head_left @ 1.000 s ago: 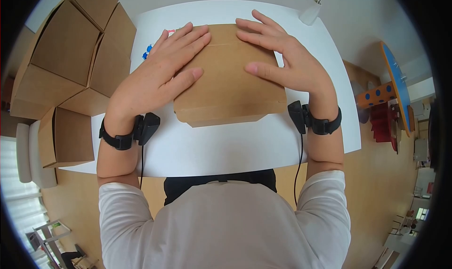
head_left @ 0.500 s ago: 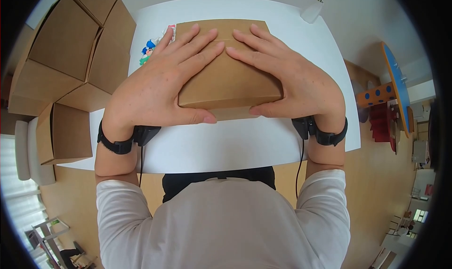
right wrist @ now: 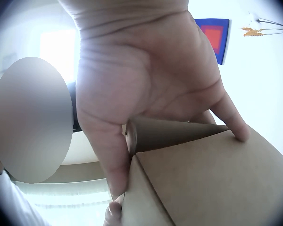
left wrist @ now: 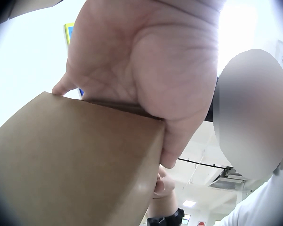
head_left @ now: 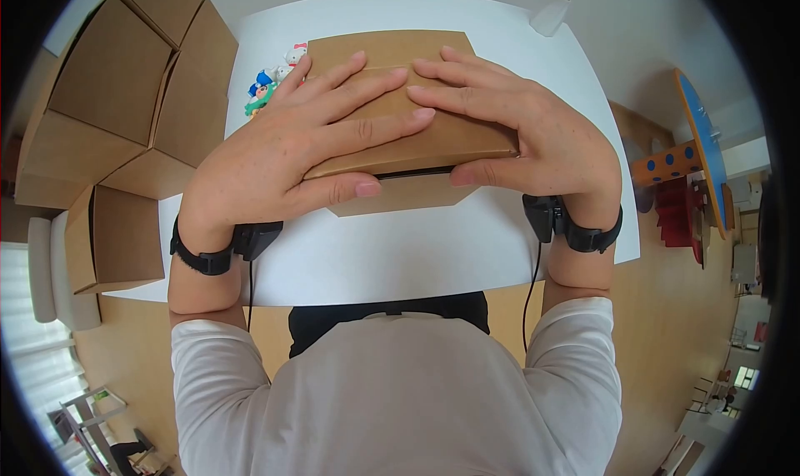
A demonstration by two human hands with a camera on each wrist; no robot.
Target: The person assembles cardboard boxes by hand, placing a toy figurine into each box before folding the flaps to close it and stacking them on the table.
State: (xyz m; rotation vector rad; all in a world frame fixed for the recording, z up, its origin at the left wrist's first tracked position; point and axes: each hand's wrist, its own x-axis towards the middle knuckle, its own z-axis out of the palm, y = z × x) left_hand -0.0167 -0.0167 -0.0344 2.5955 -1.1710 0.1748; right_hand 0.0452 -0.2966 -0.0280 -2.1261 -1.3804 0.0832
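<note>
A brown cardboard box (head_left: pixel 400 196) lies on the white table in the head view, a dark slit under the front edge of its lid (head_left: pixel 442 134). My left hand (head_left: pixel 287 138) spreads its fingers over the lid's left half, thumb at the front edge. Over the right half, my right hand (head_left: pixel 546 130) grips the lid with its fingers on top and thumb in front. In the right wrist view, a wedge-shaped gap shows beneath that hand (right wrist: pixel 146 70), above the box side (right wrist: pixel 212 179). The left wrist view has the left palm (left wrist: pixel 146 61) against the box's top edge (left wrist: pixel 75 155).
Small toys (head_left: pixel 260 91) and a white figure (head_left: pixel 296 54) stand left of the box. Several large cardboard boxes (head_left: pixel 112 67) are stacked at the table's left side. A white vase (head_left: pixel 550 17) stands at the back right corner of the table (head_left: pixel 567 84).
Both thumbs have moved from the top of the box down to its front edge. The hands have come closer together, and a dark gap has appeared under the lid's front edge.
</note>
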